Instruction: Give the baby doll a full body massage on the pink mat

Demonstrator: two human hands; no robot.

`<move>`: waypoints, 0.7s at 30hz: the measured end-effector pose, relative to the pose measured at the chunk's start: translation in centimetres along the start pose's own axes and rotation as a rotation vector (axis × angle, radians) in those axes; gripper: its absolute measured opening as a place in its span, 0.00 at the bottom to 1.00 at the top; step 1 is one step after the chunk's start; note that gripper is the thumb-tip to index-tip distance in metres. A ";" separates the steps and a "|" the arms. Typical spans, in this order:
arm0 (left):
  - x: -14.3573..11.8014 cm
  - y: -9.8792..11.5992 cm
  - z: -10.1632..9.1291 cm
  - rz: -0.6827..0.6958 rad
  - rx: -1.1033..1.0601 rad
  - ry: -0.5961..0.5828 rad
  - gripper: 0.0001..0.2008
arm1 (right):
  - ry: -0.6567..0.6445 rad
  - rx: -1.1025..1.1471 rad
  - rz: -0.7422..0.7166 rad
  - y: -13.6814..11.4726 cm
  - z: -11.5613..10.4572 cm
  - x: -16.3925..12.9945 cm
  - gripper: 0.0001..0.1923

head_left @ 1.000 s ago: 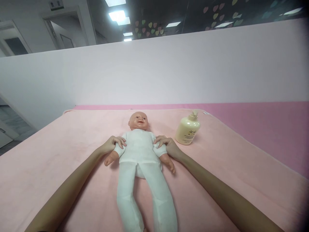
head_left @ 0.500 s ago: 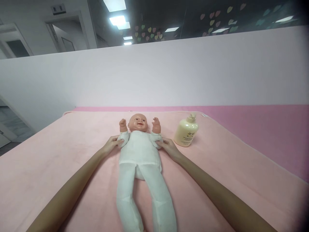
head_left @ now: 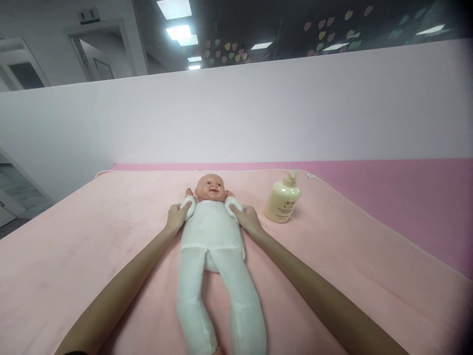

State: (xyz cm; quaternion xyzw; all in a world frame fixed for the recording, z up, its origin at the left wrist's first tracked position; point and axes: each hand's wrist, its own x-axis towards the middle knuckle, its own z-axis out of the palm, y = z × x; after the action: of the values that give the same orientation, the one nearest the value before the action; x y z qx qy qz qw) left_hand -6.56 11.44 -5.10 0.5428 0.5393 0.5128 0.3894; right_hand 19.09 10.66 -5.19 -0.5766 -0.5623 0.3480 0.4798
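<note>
Doll legs [head_left: 247,310] cut off; bottle print [head_left: 285,209] illegible.

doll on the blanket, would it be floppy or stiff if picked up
The doll is probably floppy: its white cloth legs show creases and seams. Its arms likely bend easily, being raised beside the head. That shiny head looks stiffer, perhaps slippery.

Peach blanket [head_left: 121,217] over pink surface [head_left: 417,207]; on blanket, doll [head_left: 212,227] face-up, pump bottle [head_left: 283,201] upright.
</note>
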 end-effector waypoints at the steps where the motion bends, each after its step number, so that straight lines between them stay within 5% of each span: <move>1: -0.2 0.0 0.0 0.021 0.030 0.038 0.25 | 0.018 -0.014 -0.020 0.0 0.0 -0.2 0.22; 6: -1.2 0.4 -0.1 0.121 0.081 0.068 0.24 | -0.016 0.114 -0.110 0.1 -0.7 -1.7 0.25; 15: -1.5 1.1 -2.3 0.020 -0.164 -0.349 0.19 | -0.264 0.348 -0.096 0.3 -1.9 -2.1 0.18; 21: -1.3 1.4 -3.6 -0.009 -0.138 -0.443 0.18 | -0.361 0.280 -0.192 0.3 -2.9 -1.9 0.11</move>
State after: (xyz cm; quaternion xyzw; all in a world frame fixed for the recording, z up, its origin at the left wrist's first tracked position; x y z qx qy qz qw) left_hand -9.64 9.56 -3.30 0.6116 0.4068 0.4151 0.5368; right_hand 21.71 8.36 -4.90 -0.3768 -0.6375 0.4727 0.4776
